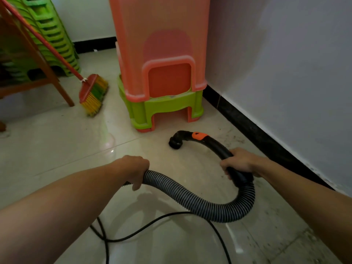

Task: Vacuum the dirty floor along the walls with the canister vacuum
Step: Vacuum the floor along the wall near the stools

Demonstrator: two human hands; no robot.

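My right hand [237, 161] grips the black curved handle [213, 144] of the vacuum hose, which carries an orange slider. Its round nozzle end [176, 142] points down at the pale tiled floor [76, 141], just in front of the stacked stools. My left hand [136, 169] grips the grey ribbed hose [190, 198], which loops low between both hands. Dirt specks [233, 137] lie on the tiles along the black skirting [253, 126] of the right wall. The canister itself is out of view.
A tall stack of orange and green plastic stools [162, 77] stands in the corner. A red broom [93, 94] leans at the left beside a wooden frame [62, 92] and more green stools [51, 35]. A black power cord [152, 221] curls across the floor near me.
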